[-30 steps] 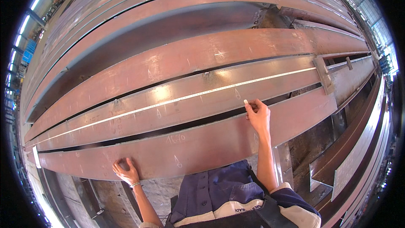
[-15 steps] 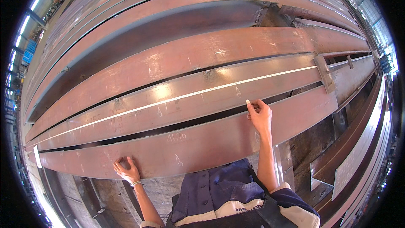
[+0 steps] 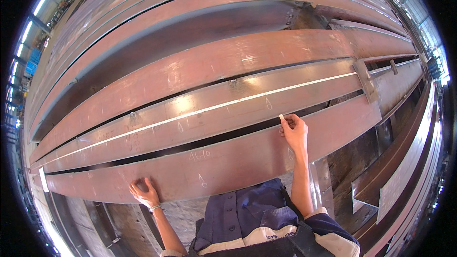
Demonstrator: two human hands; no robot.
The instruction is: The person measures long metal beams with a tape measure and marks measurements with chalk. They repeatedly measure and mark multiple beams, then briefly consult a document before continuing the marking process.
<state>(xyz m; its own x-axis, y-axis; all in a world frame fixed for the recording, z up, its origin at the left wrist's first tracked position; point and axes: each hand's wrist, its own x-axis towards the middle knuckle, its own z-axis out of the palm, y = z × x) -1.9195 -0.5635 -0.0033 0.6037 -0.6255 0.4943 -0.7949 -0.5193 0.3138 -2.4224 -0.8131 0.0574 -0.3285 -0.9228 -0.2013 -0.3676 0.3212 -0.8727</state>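
While long reddish-brown steel beams (image 3: 214, 59) fill most of the view, one of them, farther back, has a sunken trough (image 3: 190, 28) running its length, shadowed inside and meeting a rusty section at its right end. Nearer the person lies a middle beam (image 3: 214, 123), and parallel to it a near beam (image 3: 238, 162), with a dark gap between the two. At the right, steel sections (image 3: 366, 192) show their flanged ends. Far off at the left stands a blue stack (image 3: 32, 62), too small to tell whether it holds anything. The person's navy and beige shirt (image 3: 228, 214) has a chest pocket (image 3: 279, 217) whose contents cannot be seen. A pale measuring tape (image 3: 285, 89) stretches along the middle beam, reaching a steel crosspiece (image 3: 364, 82) at the right. A white strip (image 3: 44, 179) sits by the left end of the near beam. The left hand (image 3: 145, 194) is unclenched and bare of any object, fingers spread over the near beam's front edge; whether it touches the steel cannot be told. The right hand (image 3: 295, 131) pinches a white chalk piece (image 3: 281, 116) between thumb and fingers, above the near beam's far edge, beside the gap. Thin white marks (image 3: 202, 180) dot the steel.
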